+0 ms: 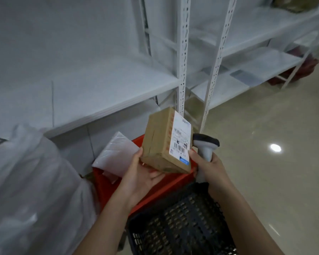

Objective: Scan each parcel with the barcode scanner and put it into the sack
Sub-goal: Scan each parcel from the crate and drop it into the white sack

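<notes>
My left hand (143,176) lies palm up, thumb at 12 o'clock, cradling the box (160,142). My right hand (208,167) grips the scanner (205,145), its fingers curled round the handle; both forearms reach in from 6 o'clock.

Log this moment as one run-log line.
left hand: holds cardboard parcel | right hand: grips barcode scanner beside label | sack: left

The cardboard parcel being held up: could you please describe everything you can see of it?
The cardboard parcel is a small brown box with taped seams, held tilted above a red crate. A white shipping label with barcodes covers its right face. The left hand supports it from below, and the right hand, gripping the scanner, steadies its lower right edge.
</notes>
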`<state>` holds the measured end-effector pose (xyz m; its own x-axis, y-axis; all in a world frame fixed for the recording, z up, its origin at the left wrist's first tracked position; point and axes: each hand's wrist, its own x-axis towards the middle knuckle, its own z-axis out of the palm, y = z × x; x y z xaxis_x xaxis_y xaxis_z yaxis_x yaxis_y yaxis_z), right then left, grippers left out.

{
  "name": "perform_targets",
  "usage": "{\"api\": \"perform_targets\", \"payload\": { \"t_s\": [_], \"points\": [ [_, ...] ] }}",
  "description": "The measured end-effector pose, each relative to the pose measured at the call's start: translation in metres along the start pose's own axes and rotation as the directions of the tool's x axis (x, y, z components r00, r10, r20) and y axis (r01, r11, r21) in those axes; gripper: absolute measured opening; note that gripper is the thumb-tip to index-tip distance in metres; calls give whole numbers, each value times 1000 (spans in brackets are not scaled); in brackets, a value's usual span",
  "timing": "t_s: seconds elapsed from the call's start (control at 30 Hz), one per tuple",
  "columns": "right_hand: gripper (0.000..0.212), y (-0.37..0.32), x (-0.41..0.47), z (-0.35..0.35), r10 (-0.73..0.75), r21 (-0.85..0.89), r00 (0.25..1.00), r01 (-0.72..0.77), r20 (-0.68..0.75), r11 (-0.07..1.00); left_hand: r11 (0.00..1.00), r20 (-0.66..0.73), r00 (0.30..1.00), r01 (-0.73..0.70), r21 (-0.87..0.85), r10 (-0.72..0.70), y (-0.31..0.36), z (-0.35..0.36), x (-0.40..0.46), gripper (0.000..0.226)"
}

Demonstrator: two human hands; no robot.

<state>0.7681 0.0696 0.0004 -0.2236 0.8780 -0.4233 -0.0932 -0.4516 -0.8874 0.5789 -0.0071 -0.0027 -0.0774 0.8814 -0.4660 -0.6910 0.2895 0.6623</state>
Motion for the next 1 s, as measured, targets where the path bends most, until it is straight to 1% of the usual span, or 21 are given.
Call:
{"api": "perform_targets", "payload": {
  "t_s": [0.07,0.13,0.2,0.23,0.33,0.37,0.4,0.43,0.47,0.5,0.53,0.57,0.6,0.63,0.7,0.73,0.8,0.9,0.93,0.97,1.0],
  "points": [
    [42,-8,-10,5,-9,44,999,7,41,999,997,-91,994,-60,43,64,7,4,-19,46],
    [50,-14,-18,10,-56,61,996,51,73,997,967,-202,958,-162,199,202,12,5,-32,35],
    [52,-19,-25,15,-106,58,990,101,89,993,923,-256,921,-203,328,294,19,7,-46,34],
    [51,-21,-28,17,-122,57,989,118,85,991,913,-249,921,-201,354,300,23,9,-52,36],
    [48,-25,-34,25,-155,51,983,151,94,987,899,-209,945,-146,412,250,32,15,-70,72],
    [47,-27,-35,28,-166,47,980,161,111,986,893,-225,942,-135,430,251,35,16,-75,79],
    [45,-29,-37,30,-175,44,977,171,125,984,890,-253,930,-138,436,268,38,16,-77,80],
    [43,-31,-38,32,-189,41,973,185,133,982,884,-291,910,-147,443,297,41,16,-80,75],
    [41,-34,-39,31,-209,38,969,205,131,978,865,-323,882,-162,475,342,47,15,-82,65],
    [42,-39,-40,29,-231,31,965,229,124,973,821,-336,849,-180,541,408,54,14,-86,53],
    [44,-44,-42,25,-255,17,960,255,117,967,751,-322,816,-192,632,479,63,12,-90,42],
    [49,-52,-44,21,-281,-8,952,284,122,959,660,-274,798,-194,726,537,73,11,-97,35],
    [54,-60,-47,16,-306,-42,941,315,148,948,564,-203,801,-192,803,563,84,9,-103,31],
    [59,-67,-50,12,-321,-88,927,342,192,936,485,-126,827,-191,853,548,94,10,-110,32],
    [71,-79,-58,8,-291,-186,903,360,316,914,385,-2,889,-196,902,458,110,16,-123,44],
    [76,-82,-63,8,-244,-228,889,349,387,909,366,33,906,-204,908,422,114,21,-128,53],
    [80,-85,-72,10,-135,-279,845,315,517,907,381,72,924,-225,897,377,119,33,-133,64],
    [83,-80,-81,10,-15,-215,731,221,683,951,441,109,934,-260,859,340,122,44,-133,70],
    [79,-78,-84,9,5,-211,709,203,706,956,453,111,936,-264,851,335,123,46,-133,69],
    [72,-76,-86,9,17,-221,709,197,705,955,452,109,937,-259,854,331,123,47,-132,68],
    [67,-74,-86,9,28,-243,728,193,685,951,437,103,936,-252,864,337,122,47,-131,67]
  ]
}}
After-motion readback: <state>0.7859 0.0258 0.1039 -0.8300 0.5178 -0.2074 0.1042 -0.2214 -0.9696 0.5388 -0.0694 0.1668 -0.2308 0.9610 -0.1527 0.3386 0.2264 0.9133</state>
